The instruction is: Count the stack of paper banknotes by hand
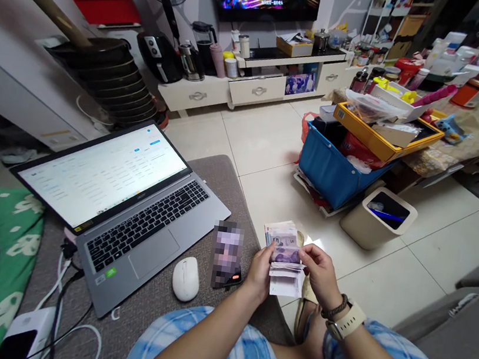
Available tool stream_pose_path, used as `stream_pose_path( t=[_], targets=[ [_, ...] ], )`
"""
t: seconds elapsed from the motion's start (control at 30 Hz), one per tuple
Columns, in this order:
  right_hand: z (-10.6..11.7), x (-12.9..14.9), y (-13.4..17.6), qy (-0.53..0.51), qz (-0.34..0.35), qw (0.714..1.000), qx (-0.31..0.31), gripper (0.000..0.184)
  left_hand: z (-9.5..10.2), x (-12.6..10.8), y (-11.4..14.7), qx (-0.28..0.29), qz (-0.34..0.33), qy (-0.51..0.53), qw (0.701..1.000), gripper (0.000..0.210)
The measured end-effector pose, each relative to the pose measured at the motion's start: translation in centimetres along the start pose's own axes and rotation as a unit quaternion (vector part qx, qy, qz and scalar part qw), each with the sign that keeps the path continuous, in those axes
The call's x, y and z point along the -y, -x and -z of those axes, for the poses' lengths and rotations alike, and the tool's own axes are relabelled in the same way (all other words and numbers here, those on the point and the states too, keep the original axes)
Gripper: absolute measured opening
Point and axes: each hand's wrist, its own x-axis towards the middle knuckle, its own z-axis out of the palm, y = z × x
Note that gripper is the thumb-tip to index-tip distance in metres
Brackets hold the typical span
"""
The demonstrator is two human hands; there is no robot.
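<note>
A stack of banknotes [286, 256] is held out over my lap, with purple notes marked 5 on the part that shows. My left hand [261, 269] grips the stack along its left side, thumb on top. At its right edge, my right hand [319, 269] pinches a purple note between thumb and fingers. Some notes fan up behind, and pale ends hang below the fold. Left of the money lies a phone [227, 255], its screen blurred out. Beside the phone is a white mouse [185, 279].
An open laptop [153, 250] stands on the grey padded seat [217, 179]. Cables and a white power bank [28, 331] lie at the lower left. A beige bin [358, 223] and a blue box [324, 164] stand on the tiled floor, near a cluttered table [473, 129].
</note>
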Motion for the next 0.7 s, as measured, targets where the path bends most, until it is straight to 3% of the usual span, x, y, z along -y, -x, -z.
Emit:
stream_pose_path(
  t=[0.33,0.47,0.57,0.7],
  targets=[
    [0.2,-1.3,-0.6,-0.021,-0.024,0.999,0.036,0.046,0.2,0.3,0.0,-0.008,0.001,-0.004,1.0,0.031],
    [0.1,-1.9,-0.4,-0.003,0.002,0.999,0.05,0.037,0.7,0.4,0.2,-0.012,-0.024,-0.014,1.0,0.032],
    [0.2,-2.1,0.5,0.018,0.015,1.0,0.017,0.036,1.0,0.5,1.4,0.001,-0.048,-0.021,0.999,0.036],
    [0.1,-1.3,3.5,0.076,0.016,0.997,-0.008,0.053,1.8,1.3,5.3,0.017,-0.051,-0.049,0.997,0.041]
  ],
)
